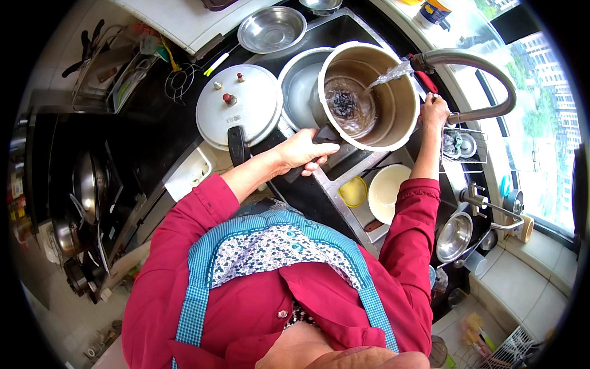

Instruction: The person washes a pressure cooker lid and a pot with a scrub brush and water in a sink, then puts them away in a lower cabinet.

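My left hand is wrapped around the black handle of a metal pressure cooker pot. The pot tilts over the sink, its open mouth facing me. From the curved tap a stream of water runs into it, and water swirls over the brownish inside. My right hand is curled between the pot's right side and the tap's base. Its fingertips are partly hidden, so I cannot tell what they grip. The pot's lid lies left of it, with its own black handle pointing towards me.
Behind the pot is a metal basin of cloudy liquid; farther back sits a steel bowl. A cream bowl and a yellow-rimmed round item lie in the nearer sink. A wire rack hangs by the tap. Knives stand far left.
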Motion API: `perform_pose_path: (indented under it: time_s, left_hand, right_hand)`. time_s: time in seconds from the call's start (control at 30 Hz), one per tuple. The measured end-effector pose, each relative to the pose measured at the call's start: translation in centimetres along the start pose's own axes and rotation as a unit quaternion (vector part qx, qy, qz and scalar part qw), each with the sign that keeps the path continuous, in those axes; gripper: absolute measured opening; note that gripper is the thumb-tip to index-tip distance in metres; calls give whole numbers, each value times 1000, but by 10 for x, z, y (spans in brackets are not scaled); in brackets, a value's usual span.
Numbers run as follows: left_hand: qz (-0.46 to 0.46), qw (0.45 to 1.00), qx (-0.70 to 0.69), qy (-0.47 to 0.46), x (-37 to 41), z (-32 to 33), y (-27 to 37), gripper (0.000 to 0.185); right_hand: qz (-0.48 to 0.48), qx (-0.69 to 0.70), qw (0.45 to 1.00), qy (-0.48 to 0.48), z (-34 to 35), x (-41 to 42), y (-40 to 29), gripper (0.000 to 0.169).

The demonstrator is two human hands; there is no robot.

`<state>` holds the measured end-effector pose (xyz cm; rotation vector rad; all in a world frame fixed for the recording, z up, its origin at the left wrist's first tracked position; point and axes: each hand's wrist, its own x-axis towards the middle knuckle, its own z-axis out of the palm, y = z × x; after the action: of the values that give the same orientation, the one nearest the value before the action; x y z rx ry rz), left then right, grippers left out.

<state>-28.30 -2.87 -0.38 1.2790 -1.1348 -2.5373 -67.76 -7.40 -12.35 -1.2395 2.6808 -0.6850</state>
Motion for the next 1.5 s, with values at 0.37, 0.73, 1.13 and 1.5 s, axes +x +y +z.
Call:
perform_pose_path:
  time_s: [0.37, 0.73, 1.13, 1.5]
  left_hand:
    - [-38, 995, 10, 96, -10, -3, 21, 40]
    - [7, 994, 26, 106, -23, -2, -3, 44]
    - [42, 998, 6, 51, -51, -6, -33, 66]
    - [76, 896, 214, 382, -130, -121, -116, 47]
  right_hand:
    - [70, 132, 988, -41, -12, -17, -39, 28]
    - [106, 342, 930, 78, -20, -16, -50, 31]
    - [221, 518, 759, -328, -49, -213, -83, 35]
    - [172, 546, 782, -246, -72, -227, -92, 12]
